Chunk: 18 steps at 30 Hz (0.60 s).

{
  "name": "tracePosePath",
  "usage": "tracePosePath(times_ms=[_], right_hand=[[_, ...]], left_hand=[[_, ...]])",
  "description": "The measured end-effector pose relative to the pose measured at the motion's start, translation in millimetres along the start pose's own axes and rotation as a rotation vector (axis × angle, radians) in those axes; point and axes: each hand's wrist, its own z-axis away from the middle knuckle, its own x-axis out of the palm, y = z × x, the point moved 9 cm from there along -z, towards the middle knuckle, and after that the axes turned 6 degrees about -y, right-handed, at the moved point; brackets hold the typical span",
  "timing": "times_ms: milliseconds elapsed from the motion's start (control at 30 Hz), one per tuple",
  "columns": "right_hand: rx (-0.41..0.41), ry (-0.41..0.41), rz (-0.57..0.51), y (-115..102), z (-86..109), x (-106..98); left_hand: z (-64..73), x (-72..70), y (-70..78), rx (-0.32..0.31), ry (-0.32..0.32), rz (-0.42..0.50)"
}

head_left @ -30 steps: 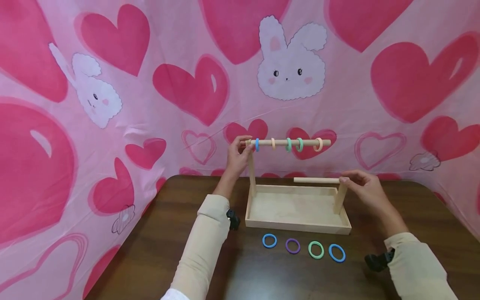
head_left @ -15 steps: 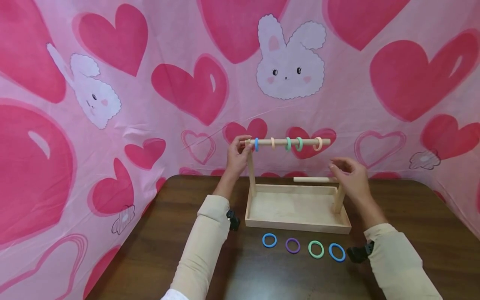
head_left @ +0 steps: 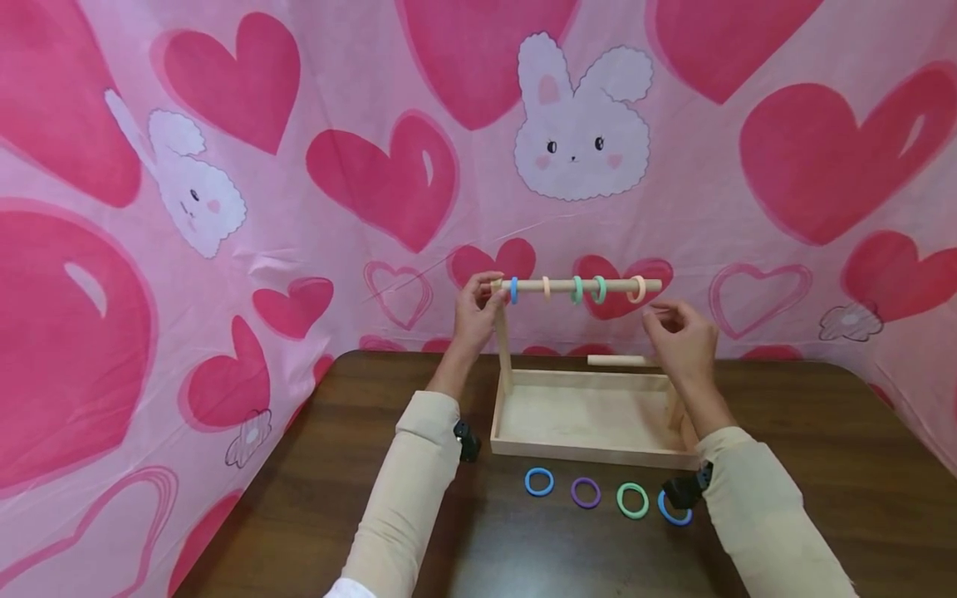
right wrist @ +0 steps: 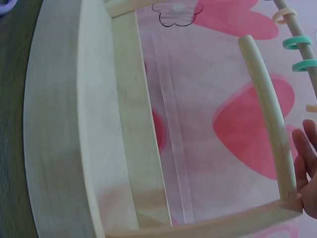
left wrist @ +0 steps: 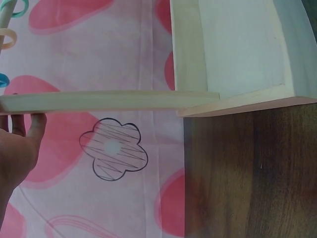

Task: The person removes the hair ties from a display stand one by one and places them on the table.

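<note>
Wooden rack [head_left: 583, 413] stands at the frame's lower centre-right, its top-left corner pinched by the left hand [head_left: 474, 318], while the right hand [head_left: 685, 342], loosely curved, hovers near a peach ring [head_left: 642, 289].

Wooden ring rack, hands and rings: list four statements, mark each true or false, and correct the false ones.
1. A blue ring hangs nearest the left end of the upper round wooden rod. True.
2. The lower round wooden rod holds two rings. False: it is bare.
3. A purple ring lies on the dark brown wooden table. True.
4. The left hand holds a green ring. False: it grips the left upright wooden post.
</note>
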Motion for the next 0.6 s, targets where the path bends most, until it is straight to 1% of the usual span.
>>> tracePosePath(times_ms=[100,267,400,600], right_hand=[[0.035,0.014,-0.086,1.4,-3.4,3.3],[0.068,0.040,-0.154,3.8,-7.8,9.7],[0.090,0.064,-0.174,3.9,-7.8,12.4],[0.115,0.085,-0.157,2.7,-7.1,13.9]], left_hand=[[-0.2,0.1,1.4,0.005,-0.003,0.008],[0.1,-0.6,2.5,0.009,0.001,0.014],[0.7,-0.3,0.8,0.004,0.002,0.006],[0.6,0.0,0.1,0.001,0.004,0.003]])
